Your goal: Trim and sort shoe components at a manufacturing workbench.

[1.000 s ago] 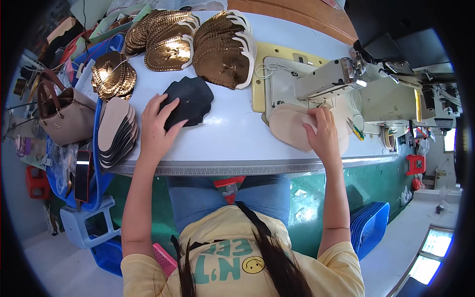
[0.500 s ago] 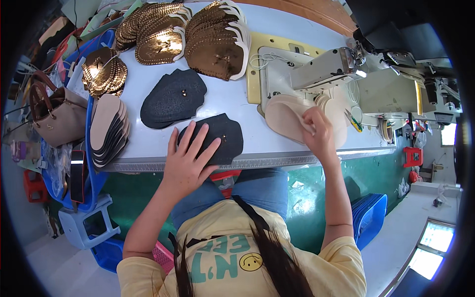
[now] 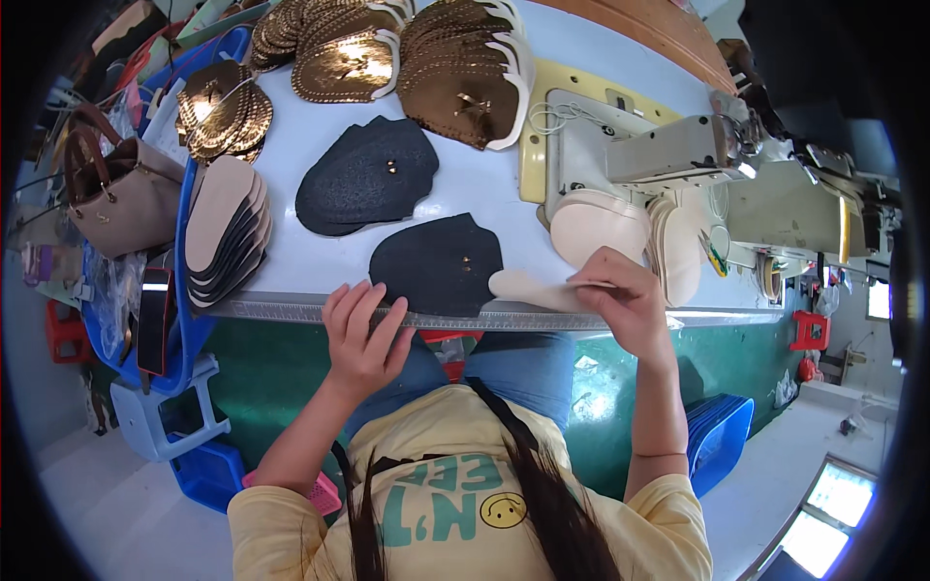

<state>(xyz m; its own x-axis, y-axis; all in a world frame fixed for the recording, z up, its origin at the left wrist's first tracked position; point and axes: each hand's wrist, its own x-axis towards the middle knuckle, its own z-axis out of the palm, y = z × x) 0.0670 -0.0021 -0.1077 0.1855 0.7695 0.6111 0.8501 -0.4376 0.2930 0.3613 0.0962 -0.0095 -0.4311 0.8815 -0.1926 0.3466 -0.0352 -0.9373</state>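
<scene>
A black shoe-upper-shaped piece (image 3: 431,266) with small gold studs lies flat at the table's front edge. My left hand (image 3: 366,337) is at its lower left corner, fingers slightly apart and holding nothing; its fingertips touch or nearly touch the edge. Pinched between the thumb and fingers of my right hand (image 3: 625,302) is a thin cream insole-shaped piece (image 3: 538,290), seen almost edge-on, its left end close to the black piece's right side. Behind my right hand are two stacks of similar cream pieces, a left stack (image 3: 596,228) and a right stack (image 3: 678,252).
More black pieces (image 3: 363,184) lie behind. Bronze metallic pieces (image 3: 460,92) fill the back in several piles. A stack of beige-and-black soles (image 3: 228,228) stands at left, beside a blue tub (image 3: 189,334) and a handbag (image 3: 131,198). A sewing machine (image 3: 668,150) and scissors (image 3: 715,257) are at right.
My right hand has lifted a cream piece off the stack and brought it left and nearer. My left hand has drawn back from atop the black piece to its near edge. The view has shifted slightly.
</scene>
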